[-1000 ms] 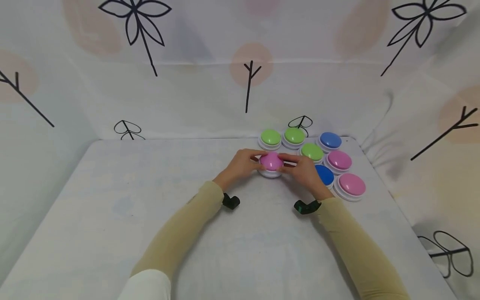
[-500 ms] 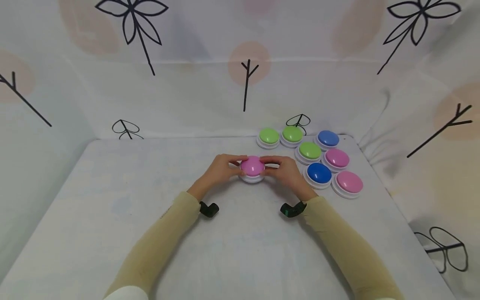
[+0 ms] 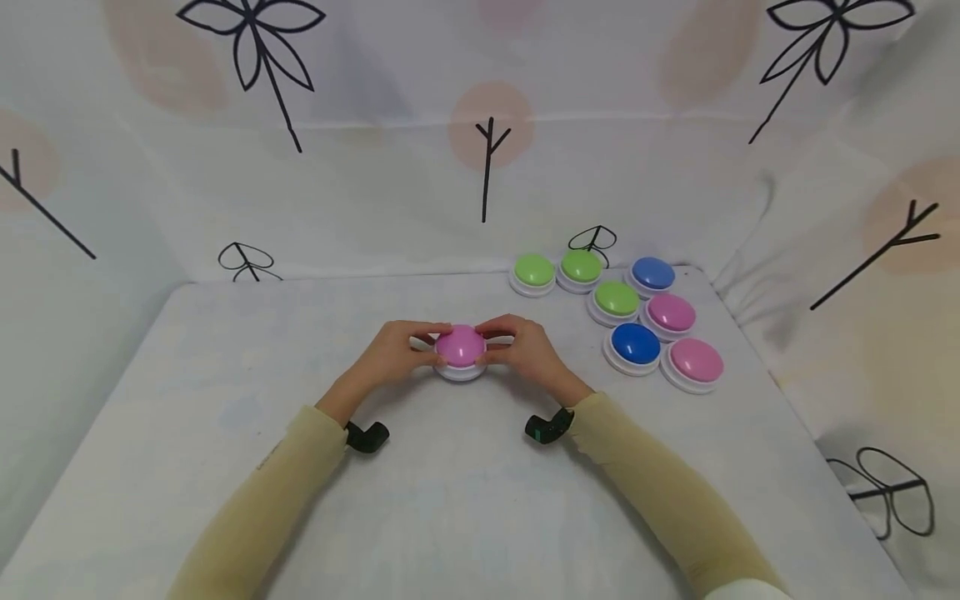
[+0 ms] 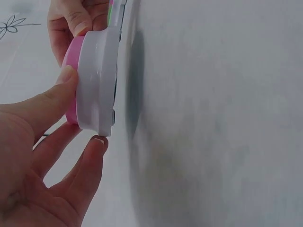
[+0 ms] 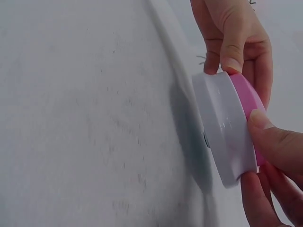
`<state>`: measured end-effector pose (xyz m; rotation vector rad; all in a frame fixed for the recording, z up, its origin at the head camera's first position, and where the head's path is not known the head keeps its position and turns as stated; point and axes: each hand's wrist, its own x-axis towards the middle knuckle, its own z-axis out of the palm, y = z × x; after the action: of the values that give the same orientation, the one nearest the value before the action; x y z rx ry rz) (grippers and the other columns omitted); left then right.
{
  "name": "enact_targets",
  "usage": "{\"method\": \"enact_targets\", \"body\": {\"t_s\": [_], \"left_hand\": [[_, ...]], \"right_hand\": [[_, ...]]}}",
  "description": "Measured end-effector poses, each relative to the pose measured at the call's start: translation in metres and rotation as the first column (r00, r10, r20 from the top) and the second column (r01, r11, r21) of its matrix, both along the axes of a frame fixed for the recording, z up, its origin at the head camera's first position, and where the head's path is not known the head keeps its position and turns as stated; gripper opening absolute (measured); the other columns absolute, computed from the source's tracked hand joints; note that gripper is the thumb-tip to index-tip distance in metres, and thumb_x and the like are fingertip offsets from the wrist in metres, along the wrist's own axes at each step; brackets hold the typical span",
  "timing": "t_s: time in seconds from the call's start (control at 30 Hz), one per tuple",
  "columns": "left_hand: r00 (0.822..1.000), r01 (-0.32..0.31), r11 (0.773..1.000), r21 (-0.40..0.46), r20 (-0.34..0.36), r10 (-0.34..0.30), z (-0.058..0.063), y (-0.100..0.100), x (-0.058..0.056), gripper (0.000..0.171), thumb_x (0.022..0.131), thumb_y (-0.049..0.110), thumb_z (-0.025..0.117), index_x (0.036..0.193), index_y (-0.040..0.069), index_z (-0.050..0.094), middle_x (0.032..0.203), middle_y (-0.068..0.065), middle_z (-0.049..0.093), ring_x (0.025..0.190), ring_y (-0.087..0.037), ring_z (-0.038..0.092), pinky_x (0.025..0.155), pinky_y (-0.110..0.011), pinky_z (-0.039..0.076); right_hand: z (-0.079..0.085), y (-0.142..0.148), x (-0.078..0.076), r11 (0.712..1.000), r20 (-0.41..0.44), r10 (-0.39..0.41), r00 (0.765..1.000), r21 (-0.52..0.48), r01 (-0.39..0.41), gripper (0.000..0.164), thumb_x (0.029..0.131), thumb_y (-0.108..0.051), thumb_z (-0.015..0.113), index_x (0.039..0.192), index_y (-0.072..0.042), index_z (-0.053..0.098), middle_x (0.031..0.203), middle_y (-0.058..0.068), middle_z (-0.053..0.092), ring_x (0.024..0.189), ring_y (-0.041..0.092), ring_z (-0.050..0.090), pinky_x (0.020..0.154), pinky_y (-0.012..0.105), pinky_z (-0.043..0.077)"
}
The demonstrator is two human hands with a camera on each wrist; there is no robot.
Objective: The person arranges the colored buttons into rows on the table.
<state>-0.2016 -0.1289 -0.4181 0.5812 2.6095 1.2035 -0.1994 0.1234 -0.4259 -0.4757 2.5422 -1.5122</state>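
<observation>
A pink dome push button (image 3: 460, 345) with a white round base is held between both hands near the middle of the table. My left hand (image 3: 392, 353) grips its left side, thumb toward me and fingers behind. On the opposite side my right hand (image 3: 522, 348) pinches it the same way. The left wrist view shows the white base (image 4: 97, 80) side-on, just off the table with a shadow beneath. In the right wrist view the same button (image 5: 225, 127) is slightly tilted, and small feet show on its underside.
Several more buttons stand at the back right: green ones such as this green button (image 3: 534, 271), a blue button (image 3: 635, 344) and a pink button (image 3: 696, 361) among them. The white tabletop (image 3: 450, 500) meets a patterned cloth wall (image 3: 375, 200) at the back and sides.
Both hands have carried the pink button left and a little toward me, away from the group at the back right. The other buttons have stayed in place.
</observation>
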Motion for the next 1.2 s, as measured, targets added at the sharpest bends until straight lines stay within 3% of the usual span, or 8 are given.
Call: {"method": "enact_targets", "body": {"t_s": [0.3, 0.63, 0.9, 1.2], "left_hand": [[1.000, -0.016, 1.000, 0.013, -0.018, 0.016, 0.007, -0.039, 0.009, 0.051, 0.085, 0.014, 0.080, 0.134, 0.021, 0.066, 0.130, -0.001, 0.064, 0.115, -0.023, 0.056, 0.093, -0.042, 0.054], [0.997, -0.078, 0.997, -0.017, 0.028, 0.078, 0.005, -0.081, 0.014, 0.051, 0.089, 0.013, 0.076, 0.137, 0.021, 0.063, 0.134, -0.005, 0.061, 0.120, -0.027, 0.053, 0.098, -0.047, 0.050], [0.999, -0.046, 0.999, -0.008, 0.023, 0.046, -0.003, -0.094, 0.013, 0.052, 0.089, 0.010, 0.075, 0.139, 0.016, 0.061, 0.138, -0.011, 0.058, 0.125, -0.032, 0.052, 0.101, -0.052, 0.047], [0.998, -0.050, 0.998, -0.028, 0.035, 0.051, -0.004, -0.094, 0.012, 0.052, 0.091, 0.012, 0.074, 0.141, 0.015, 0.059, 0.141, -0.013, 0.056, 0.128, -0.034, 0.050, 0.102, -0.054, 0.045]], "right_hand": [[-0.002, -0.041, 0.000, 0.999, -0.017, 0.022, 1.000, -0.045, -0.023, 0.044, 0.078, -0.007, 0.085, 0.120, -0.006, 0.071, 0.115, 0.004, 0.065, 0.110, 0.021, 0.063, 0.092, 0.028, 0.053], [-0.007, -0.087, -0.004, 0.995, -0.025, 0.076, 0.997, -0.066, -0.078, 0.043, 0.079, -0.004, 0.084, 0.120, -0.003, 0.070, 0.116, 0.007, 0.063, 0.108, 0.022, 0.064, 0.089, 0.023, 0.053], [-0.017, -0.102, -0.002, 0.993, -0.033, 0.045, 0.998, -0.106, -0.049, 0.038, 0.080, 0.001, 0.081, 0.117, 0.000, 0.071, 0.113, 0.009, 0.064, 0.101, 0.020, 0.067, 0.084, 0.019, 0.054], [-0.013, -0.102, 0.002, 0.993, -0.056, 0.053, 0.997, -0.104, -0.058, 0.039, 0.081, 0.001, 0.080, 0.119, 0.004, 0.069, 0.115, 0.011, 0.063, 0.106, 0.020, 0.065, 0.085, 0.018, 0.053]]}}
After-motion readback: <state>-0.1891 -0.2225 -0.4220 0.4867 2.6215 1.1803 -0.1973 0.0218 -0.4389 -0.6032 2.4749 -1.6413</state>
